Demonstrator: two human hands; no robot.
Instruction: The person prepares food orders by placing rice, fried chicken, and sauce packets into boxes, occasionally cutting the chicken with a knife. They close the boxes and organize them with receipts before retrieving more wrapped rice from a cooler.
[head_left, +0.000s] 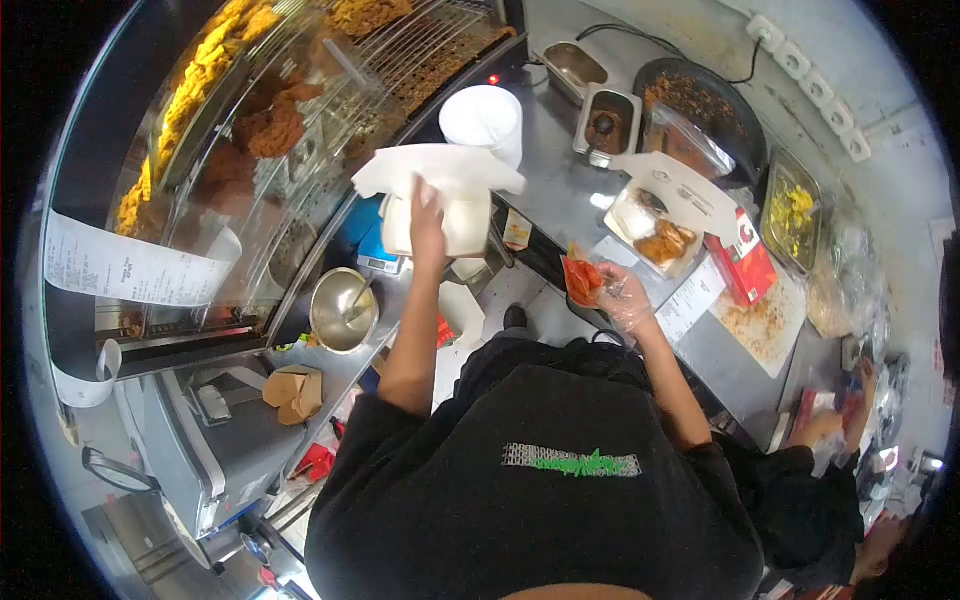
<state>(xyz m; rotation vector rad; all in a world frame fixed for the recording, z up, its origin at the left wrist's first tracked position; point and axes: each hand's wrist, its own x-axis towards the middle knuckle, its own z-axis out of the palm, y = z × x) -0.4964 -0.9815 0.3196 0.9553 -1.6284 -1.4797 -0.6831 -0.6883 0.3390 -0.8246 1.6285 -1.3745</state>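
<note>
My left hand (428, 222) holds an open, empty-looking white takeaway box (465, 228) by its inner side, with the lid raised, in front of a white bucket (482, 118). My right hand (622, 298), in a clear plastic glove, grips some red sachets (583, 279) above the counter's edge. Beyond that hand, an open takeaway box (690, 195) on the counter holds fried chicken (665, 243) and something white. Next to it stands a red carton (745, 272). A printed receipt (690, 300) lies between the carton and my right hand.
A heated display (270, 125) with fried food is at the left, a steel bowl (343, 310) below it. Metal tins (607, 120), a black pan (700, 100) and a tray (793, 210) line the back. A co-worker (800, 500) is at the lower right.
</note>
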